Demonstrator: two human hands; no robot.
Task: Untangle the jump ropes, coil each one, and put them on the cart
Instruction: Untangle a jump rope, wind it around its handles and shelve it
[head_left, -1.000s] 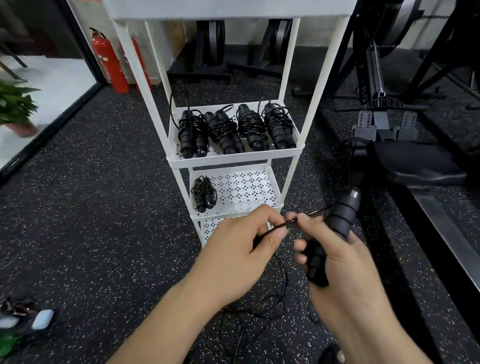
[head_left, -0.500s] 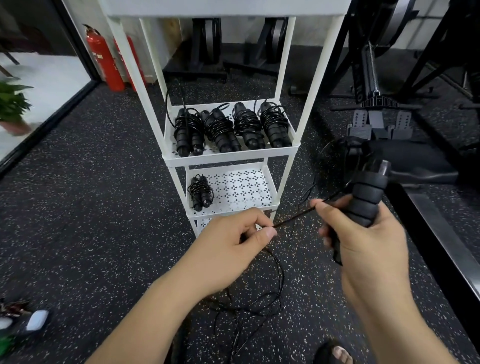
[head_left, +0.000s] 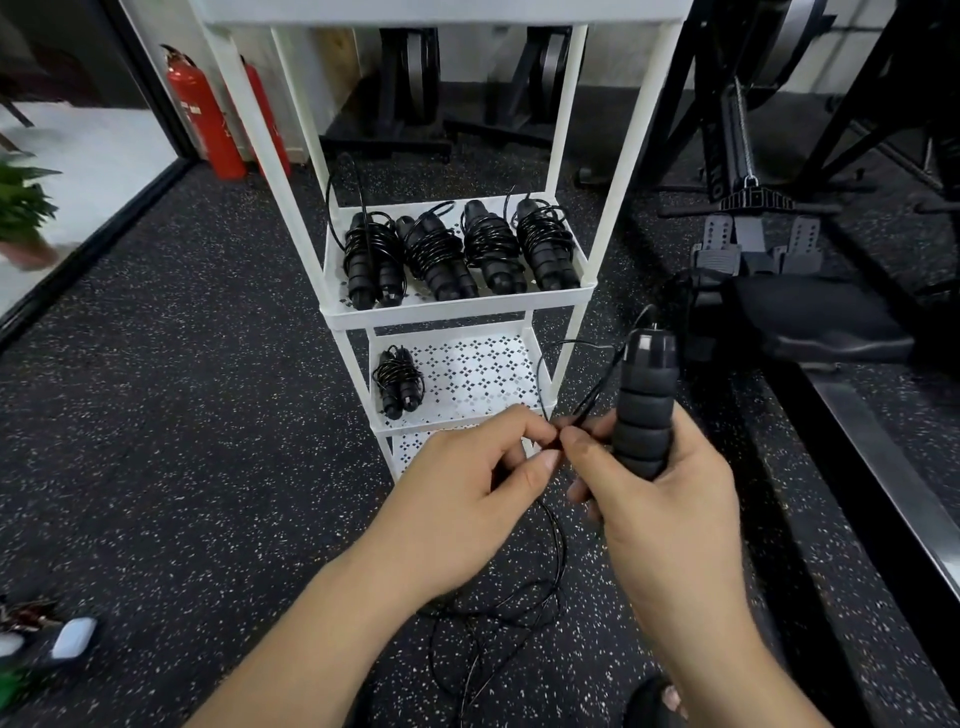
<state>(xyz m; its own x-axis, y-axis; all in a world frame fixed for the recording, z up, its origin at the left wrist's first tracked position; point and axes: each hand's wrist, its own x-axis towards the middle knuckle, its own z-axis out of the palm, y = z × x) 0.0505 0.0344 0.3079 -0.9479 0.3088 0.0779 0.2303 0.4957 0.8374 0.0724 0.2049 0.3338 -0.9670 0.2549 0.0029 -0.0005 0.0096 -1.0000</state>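
My right hand (head_left: 660, 499) grips the black ribbed handle (head_left: 644, 400) of a jump rope, held upright. My left hand (head_left: 467, 488) pinches the thin black cord (head_left: 587, 405) beside my right thumb. Loose cord (head_left: 498, 618) hangs from my hands and lies tangled on the floor. In front of me stands the white cart (head_left: 457, 309). Several coiled ropes (head_left: 457, 254) lie side by side on its middle shelf. One coiled rope (head_left: 397, 382) lies at the left of the shelf below.
Two red fire extinguishers (head_left: 208, 114) stand behind the cart at the left. A black rowing machine (head_left: 769, 260) and its rail fill the right side. A potted plant (head_left: 21, 208) is at the far left. My foot (head_left: 660, 699) shows at the bottom edge.
My hands have come back together after drawing apart. The handle has swung from tilted to upright, and a loop of cord now arcs above my fingers.
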